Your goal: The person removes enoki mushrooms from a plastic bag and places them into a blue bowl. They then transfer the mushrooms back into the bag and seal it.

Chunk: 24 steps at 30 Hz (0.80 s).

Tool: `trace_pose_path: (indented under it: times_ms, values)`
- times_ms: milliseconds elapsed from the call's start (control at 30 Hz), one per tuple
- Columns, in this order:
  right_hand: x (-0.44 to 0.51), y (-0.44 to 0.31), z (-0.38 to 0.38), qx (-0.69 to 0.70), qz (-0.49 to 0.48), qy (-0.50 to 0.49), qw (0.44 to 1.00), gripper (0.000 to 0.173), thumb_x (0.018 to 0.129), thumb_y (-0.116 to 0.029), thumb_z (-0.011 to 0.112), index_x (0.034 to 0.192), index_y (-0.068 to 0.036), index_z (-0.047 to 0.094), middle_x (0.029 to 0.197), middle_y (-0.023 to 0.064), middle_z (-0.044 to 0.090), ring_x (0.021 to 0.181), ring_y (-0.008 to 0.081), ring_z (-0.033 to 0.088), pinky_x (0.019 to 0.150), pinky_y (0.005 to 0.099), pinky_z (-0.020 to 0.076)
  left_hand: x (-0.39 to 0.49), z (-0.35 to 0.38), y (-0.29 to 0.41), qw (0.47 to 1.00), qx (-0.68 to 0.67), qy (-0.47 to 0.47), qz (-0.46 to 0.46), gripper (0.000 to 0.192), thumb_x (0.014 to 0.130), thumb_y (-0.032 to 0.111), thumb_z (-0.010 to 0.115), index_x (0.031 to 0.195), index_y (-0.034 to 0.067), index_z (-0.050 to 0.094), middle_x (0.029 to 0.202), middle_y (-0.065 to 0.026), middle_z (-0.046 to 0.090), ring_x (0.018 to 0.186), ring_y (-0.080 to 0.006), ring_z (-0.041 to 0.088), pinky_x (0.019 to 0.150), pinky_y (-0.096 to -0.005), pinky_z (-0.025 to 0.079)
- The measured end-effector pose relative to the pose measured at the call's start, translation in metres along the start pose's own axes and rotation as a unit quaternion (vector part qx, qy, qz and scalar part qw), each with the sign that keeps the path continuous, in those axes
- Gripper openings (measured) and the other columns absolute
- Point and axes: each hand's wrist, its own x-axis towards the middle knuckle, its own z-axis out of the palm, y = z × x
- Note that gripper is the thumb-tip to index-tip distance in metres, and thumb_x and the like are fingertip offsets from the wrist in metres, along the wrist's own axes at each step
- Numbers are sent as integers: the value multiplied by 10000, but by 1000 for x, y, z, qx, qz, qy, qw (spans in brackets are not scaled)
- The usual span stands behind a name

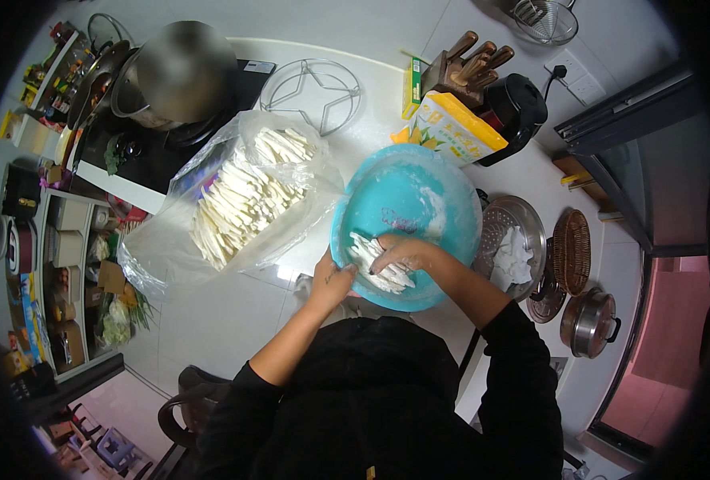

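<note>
A turquoise plastic basin [406, 186] stands in front of me at the counter's edge, with white powder smeared over its inside. My left hand [333, 281] grips its near-left rim, thumb on the inner side. Inside, my right hand [404, 252] has its fingers curled over a bunch of powder-coated white strips [385, 279]. Powder clings to those fingers, and part of the bunch is hidden beneath them. To the left of the basin lies an open clear plastic bag [169, 252] holding many similar cream-white strips [250, 198], laid roughly side by side.
Behind the basin stand a yellow-and-white flour packet [454, 129], a wooden knife block [460, 75] and a black electric kettle [514, 111]. A steel colander [514, 210] holds crumpled white paper or cloth [513, 255] on the right. Far left are a wire trivet [310, 96] and a cooktop [130, 162] with pots.
</note>
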Motion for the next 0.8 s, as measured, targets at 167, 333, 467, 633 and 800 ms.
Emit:
trace_pose_path:
  times_ms: [167,333,467,633,800]
  values:
    - [0,1,8,-76,-44,62,994,448,630,-55,729,1050,18,592,875,99,637,769,175,624,711,278,478,-3,1,2,999,-21,-6,-43,513,779,-25,464,1287,-1,395,970,-159,589,742,-217,629,527,-310,566]
    - [0,8,-11,28,-59,92,994,437,658,-6,680,1078,38,569,931,135,630,769,201,629,724,294,498,-6,2,17,995,-19,16,-96,397,808,-20,462,1203,-36,421,927,-147,597,683,-207,634,480,-289,555]
    - [1,21,-25,219,-89,120,964,309,709,12,622,1014,39,584,896,138,634,819,249,640,763,369,518,-7,1,23,991,-60,26,-119,382,807,-14,464,1185,-52,424,917,-147,600,682,-211,639,473,-286,555]
    - [0,30,-26,448,-223,37,865,250,774,26,545,1015,-40,560,928,113,598,908,278,590,850,486,469,-6,0,22,990,-73,19,-116,381,810,-6,463,1187,-46,420,922,-146,600,687,-212,641,462,-279,549]
    - [3,33,-20,529,-299,80,790,170,795,-32,577,964,-56,574,890,91,596,872,252,580,847,492,455,-4,4,16,992,-85,23,-89,396,808,-7,463,1199,-36,413,930,-141,598,686,-210,641,467,-282,545]
